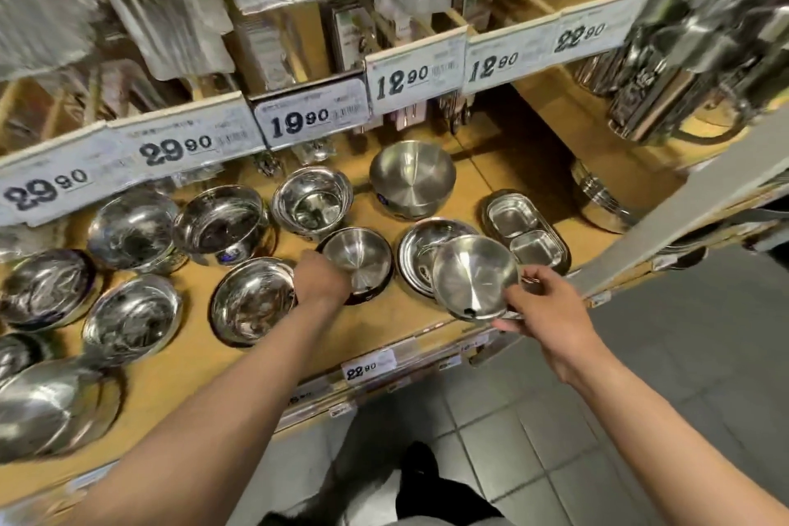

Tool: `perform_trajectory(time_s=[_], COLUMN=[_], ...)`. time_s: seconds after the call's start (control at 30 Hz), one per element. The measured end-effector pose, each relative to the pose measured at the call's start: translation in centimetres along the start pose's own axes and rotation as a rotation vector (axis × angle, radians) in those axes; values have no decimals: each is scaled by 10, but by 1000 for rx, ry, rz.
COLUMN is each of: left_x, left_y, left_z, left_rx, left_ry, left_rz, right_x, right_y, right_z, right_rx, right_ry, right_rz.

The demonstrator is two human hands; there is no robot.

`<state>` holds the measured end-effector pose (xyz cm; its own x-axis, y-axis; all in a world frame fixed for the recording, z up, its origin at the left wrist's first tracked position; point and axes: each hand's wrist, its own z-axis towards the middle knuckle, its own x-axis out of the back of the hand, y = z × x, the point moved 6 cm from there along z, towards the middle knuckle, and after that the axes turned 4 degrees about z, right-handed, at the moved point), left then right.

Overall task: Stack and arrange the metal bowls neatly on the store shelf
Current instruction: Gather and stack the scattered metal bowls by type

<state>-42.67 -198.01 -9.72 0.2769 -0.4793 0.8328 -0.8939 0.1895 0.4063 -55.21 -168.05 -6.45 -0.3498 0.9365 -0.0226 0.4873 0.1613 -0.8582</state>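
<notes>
Several shiny metal bowls stand on a wooden store shelf (482, 179). My left hand (322, 280) grips the near left rim of a small matte bowl (360, 258) that sits on the shelf. My right hand (542, 303) pinches the right edge of a shallow steel bowl (471, 275), tilted and held above the shelf's front edge. Just behind it lies a stack of flat dishes (420, 246). A deeper matte bowl (412, 177) stands at the back. A glossy bowl (252, 301) sits left of my left hand.
Two-compartment steel trays (525, 233) are stacked at the right. More glossy bowls (134, 231) fill the shelf's left half. An upper shelf edge with price tags (309, 117) overhangs the back. Mugs (666, 98) stand at the upper right. Grey tiled floor (555, 440) lies below.
</notes>
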Motion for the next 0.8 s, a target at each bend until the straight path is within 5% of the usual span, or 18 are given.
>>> perform_trajectory(time_s=[0.4, 0.8], left_x=[67, 247], left_y=[-39, -259], left_z=[-20, -18], left_rx=[9, 85], left_ry=[-127, -24], left_rz=[-570, -755], right_x=[-60, -269], right_y=[-20, 5], right_z=[-24, -108], right_rx=[36, 38], right_ry=[-63, -289], right_rz=[23, -58])
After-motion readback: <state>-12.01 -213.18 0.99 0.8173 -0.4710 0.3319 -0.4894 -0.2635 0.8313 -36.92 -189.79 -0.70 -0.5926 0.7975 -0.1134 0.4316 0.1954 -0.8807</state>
